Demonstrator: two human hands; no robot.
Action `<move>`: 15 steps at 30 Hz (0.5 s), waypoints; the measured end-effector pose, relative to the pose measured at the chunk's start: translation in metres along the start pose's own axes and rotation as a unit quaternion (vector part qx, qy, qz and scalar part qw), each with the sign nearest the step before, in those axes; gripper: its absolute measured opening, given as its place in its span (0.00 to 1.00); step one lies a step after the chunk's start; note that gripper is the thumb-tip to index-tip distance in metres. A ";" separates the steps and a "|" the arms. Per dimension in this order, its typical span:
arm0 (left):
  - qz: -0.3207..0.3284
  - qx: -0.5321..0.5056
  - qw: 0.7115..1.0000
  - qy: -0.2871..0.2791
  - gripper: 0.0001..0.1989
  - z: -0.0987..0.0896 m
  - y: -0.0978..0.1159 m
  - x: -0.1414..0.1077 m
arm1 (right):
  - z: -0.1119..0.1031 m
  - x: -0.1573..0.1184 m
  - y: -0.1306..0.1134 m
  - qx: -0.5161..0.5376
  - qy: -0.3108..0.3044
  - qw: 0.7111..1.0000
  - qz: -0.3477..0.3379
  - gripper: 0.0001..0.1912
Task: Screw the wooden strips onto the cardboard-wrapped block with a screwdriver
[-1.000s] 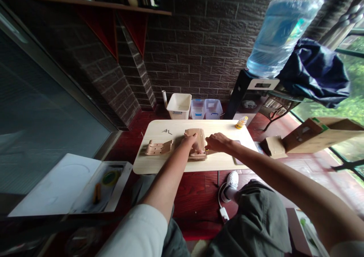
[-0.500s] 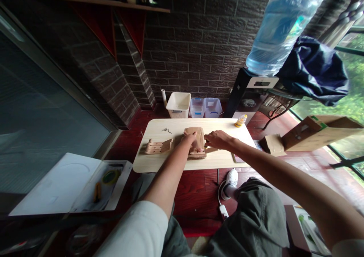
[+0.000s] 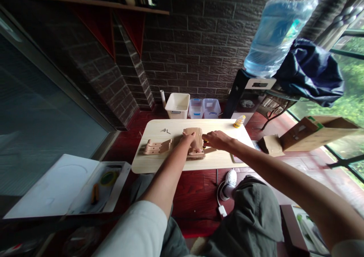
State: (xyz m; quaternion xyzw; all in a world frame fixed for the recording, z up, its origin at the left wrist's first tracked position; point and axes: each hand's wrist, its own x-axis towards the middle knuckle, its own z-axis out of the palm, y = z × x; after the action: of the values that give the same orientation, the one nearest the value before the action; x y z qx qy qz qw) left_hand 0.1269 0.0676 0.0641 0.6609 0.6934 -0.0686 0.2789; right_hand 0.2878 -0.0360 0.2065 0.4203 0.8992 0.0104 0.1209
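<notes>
Loose screws (image 3: 166, 130) and a slatted wooden part (image 3: 157, 147) left of centre on a pale tabletop (image 3: 159, 166), a wooden assembly (image 3: 196, 154) mid-table, left hand (image 3: 187, 137) fingers together curled over it, right hand (image 3: 218, 139) fingers bunched at its edge (any grip there too small to tell).

home balcony (image 3: 313, 166), brick wall (image 3: 184, 48), water jug (image 3: 274, 39), greenery (image 3: 349, 86) outside

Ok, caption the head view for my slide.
Left hand and right hand work at a wooden assembly on a pale table.
</notes>
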 end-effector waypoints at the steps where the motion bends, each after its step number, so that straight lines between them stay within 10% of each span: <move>1: -0.019 0.008 1.000 -0.017 0.69 0.000 0.000 0.001 | 0.000 0.000 0.000 0.003 0.000 1.000 -0.006 0.15; 15: -0.030 0.043 0.997 -0.049 0.79 0.000 0.003 -0.001 | -0.002 -0.011 -0.009 0.011 -0.007 1.000 0.010 0.14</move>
State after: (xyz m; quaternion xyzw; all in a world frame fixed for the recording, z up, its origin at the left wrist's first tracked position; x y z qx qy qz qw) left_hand 0.1295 0.0669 0.0659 0.6467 0.6951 -0.1388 0.2817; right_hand 0.2877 -0.0497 0.2092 0.4306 0.8942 -0.0011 0.1222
